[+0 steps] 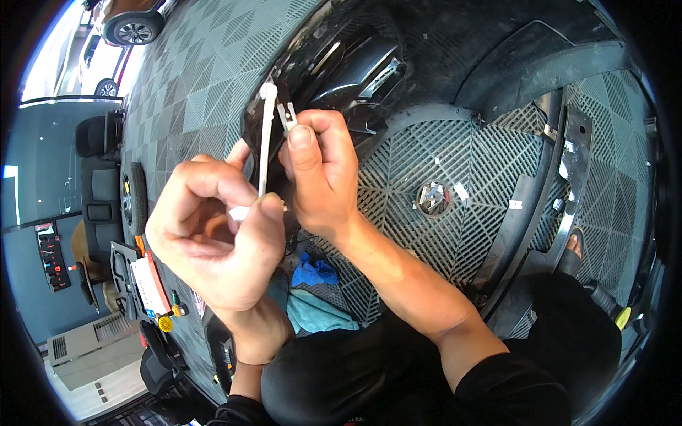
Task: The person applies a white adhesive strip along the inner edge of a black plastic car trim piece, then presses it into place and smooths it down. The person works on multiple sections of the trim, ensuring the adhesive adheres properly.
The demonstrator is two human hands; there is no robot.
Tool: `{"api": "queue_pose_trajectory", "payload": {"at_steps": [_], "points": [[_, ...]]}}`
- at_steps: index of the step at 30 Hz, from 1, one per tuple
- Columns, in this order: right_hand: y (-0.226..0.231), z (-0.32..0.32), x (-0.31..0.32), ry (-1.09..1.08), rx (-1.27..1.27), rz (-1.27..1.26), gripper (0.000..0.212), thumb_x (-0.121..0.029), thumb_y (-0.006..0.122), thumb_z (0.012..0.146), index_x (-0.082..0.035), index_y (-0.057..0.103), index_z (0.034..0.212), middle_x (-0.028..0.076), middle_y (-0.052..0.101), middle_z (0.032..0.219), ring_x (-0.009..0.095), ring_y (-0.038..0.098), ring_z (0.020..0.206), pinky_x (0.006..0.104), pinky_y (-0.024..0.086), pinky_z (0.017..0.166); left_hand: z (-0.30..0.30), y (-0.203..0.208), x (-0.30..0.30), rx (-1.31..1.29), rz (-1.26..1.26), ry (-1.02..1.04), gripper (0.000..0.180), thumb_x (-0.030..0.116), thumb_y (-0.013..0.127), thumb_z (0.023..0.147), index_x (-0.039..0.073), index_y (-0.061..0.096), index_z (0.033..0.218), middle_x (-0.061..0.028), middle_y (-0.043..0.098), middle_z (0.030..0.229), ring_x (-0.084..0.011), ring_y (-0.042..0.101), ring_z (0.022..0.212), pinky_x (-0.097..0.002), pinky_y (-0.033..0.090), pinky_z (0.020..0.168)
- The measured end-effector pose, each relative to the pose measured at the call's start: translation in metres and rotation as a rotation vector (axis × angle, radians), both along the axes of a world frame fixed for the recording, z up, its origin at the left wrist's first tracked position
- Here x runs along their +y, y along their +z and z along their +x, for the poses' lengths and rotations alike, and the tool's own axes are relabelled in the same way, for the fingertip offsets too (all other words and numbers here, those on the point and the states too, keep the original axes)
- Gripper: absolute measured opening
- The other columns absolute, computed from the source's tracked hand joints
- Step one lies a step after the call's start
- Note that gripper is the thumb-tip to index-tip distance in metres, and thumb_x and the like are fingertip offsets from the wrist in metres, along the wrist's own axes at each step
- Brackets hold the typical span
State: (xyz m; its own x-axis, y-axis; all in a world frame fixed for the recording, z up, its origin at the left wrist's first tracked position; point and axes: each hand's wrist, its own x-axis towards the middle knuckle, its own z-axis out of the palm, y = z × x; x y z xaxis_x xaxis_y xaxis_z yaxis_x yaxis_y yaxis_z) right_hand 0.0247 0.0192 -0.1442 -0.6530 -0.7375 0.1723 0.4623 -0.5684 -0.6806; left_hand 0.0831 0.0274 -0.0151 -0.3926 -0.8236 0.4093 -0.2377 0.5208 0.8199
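White strip (266, 145): slim, rising from the left hand (213, 231) toward the edge of a black car panel (497, 35).
Left grip: thumb and fingers pinched on the strip's lower end.
Right grip: right hand (321, 167), thumb and forefinger closed on a small grey clip (287, 113) beside the strip.
Hands together: close; cannot tell if touching.
Cloths: blue cloth (312, 271) and teal cloth (318, 314) on the tiled floor (398, 160).
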Motion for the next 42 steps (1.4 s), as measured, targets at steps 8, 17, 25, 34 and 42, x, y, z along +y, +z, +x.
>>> {"api": "queue_pose_trajectory", "payload": {"at_steps": [8, 17, 25, 34, 42], "points": [[0.002, 0.001, -0.002, -0.12, 0.149, 0.059, 0.028, -0.029, 0.058, 0.106, -0.002, 0.056, 0.11, 0.005, 0.062, 0.074, 0.009, 0.056, 0.065, 0.0289, 0.046, 0.06, 0.002, 0.003, 0.002, -0.015, 0.015, -0.025, 0.014, 0.001, 0.07, 0.073, 0.004, 0.057, 0.079, 0.0013, 0.053, 0.071, -0.0035, 0.047, 0.063, -0.0458, 0.047, 0.11], [-0.005, 0.002, 0.0, -0.044, 0.028, 0.002, 0.026, -0.028, 0.059, 0.106, -0.002, 0.056, 0.109, 0.002, 0.058, 0.072, 0.007, 0.052, 0.064, 0.0266, 0.044, 0.058, 0.006, 0.002, -0.001, -0.004, 0.039, -0.091, 0.014, 0.002, 0.07, 0.076, 0.004, 0.057, 0.081, 0.0015, 0.051, 0.073, -0.005, 0.047, 0.066, -0.0376, 0.043, 0.094], [-0.005, 0.002, 0.002, -0.101, 0.042, 0.006, 0.029, -0.031, 0.058, 0.107, -0.002, 0.054, 0.107, 0.001, 0.057, 0.073, 0.006, 0.049, 0.064, 0.0261, 0.042, 0.058, 0.007, 0.003, 0.0, 0.024, 0.03, -0.059, 0.014, -0.001, 0.069, 0.075, 0.003, 0.058, 0.08, 0.0012, 0.053, 0.073, -0.0037, 0.05, 0.065, -0.046, 0.05, 0.108], [0.005, 0.001, -0.006, -0.124, 0.063, 0.006, 0.024, -0.025, 0.059, 0.106, -0.001, 0.055, 0.107, 0.002, 0.058, 0.072, 0.007, 0.052, 0.064, 0.0267, 0.043, 0.057, 0.008, 0.005, -0.001, 0.024, 0.071, -0.068, 0.013, -0.002, 0.069, 0.075, 0.003, 0.058, 0.08, 0.0006, 0.055, 0.073, -0.0039, 0.053, 0.066, -0.0452, 0.05, 0.109], [0.007, 0.0, 0.002, -0.172, 0.192, 0.12, 0.021, -0.02, 0.062, 0.104, 0.0, 0.059, 0.111, 0.012, 0.067, 0.082, 0.015, 0.064, 0.07, 0.0316, 0.051, 0.063, 0.007, 0.002, -0.006, 0.043, 0.064, -0.117, 0.012, -0.002, 0.067, 0.074, 0.002, 0.057, 0.078, 0.0008, 0.055, 0.072, -0.0041, 0.054, 0.066, -0.0436, 0.049, 0.109]]}}
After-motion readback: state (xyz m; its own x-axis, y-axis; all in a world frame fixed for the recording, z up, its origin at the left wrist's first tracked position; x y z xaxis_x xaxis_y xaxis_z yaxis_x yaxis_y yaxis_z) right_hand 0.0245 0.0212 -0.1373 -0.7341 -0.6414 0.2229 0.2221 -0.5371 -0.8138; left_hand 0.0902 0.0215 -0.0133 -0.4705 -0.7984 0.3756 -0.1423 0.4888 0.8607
